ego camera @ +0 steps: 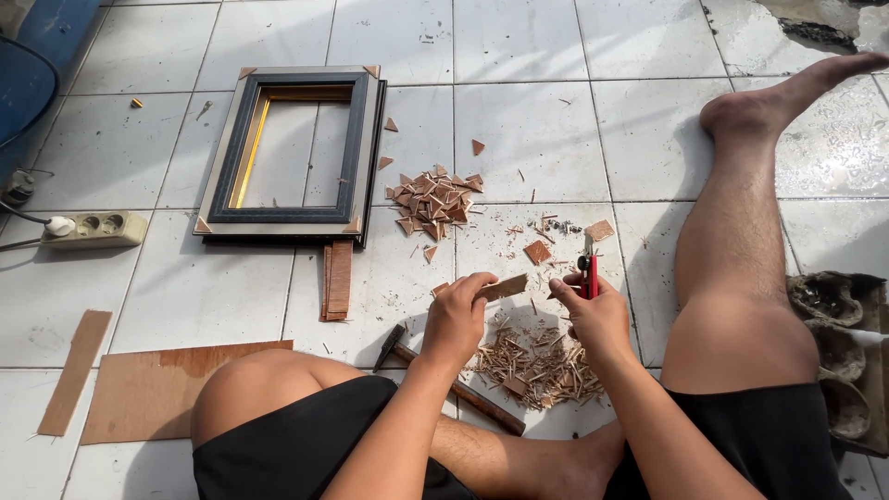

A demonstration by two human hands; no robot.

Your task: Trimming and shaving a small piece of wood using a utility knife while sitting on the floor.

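1. A blue drum (pixel 37 56) stands at the far left, with a white power strip (pixel 97 229) on the floor (pixel 519 139) below it.
2. A thin strip (pixel 74 370) and a plywood sheet (pixel 157 389) lie near the left knee.
3. A dark picture frame (pixel 292 153) with a gold inner edge lies flat; a stack of slats (pixel 337 280) touches its near edge.
4. A pile of triangles (pixel 433 202) sits right of the frame.
5. A hammer (pixel 444 380) lies under the left forearm.
6. The left hand (pixel 456 319) is clamped on a small wood piece (pixel 500 288), held above the floor.
7. Splinters (pixel 532 366) are heaped below the hands.
8. The right hand (pixel 597 319) grips a red cutter (pixel 590 270), just beside the wood piece.
9. A carton (pixel 847 352) lies beyond the right thigh.
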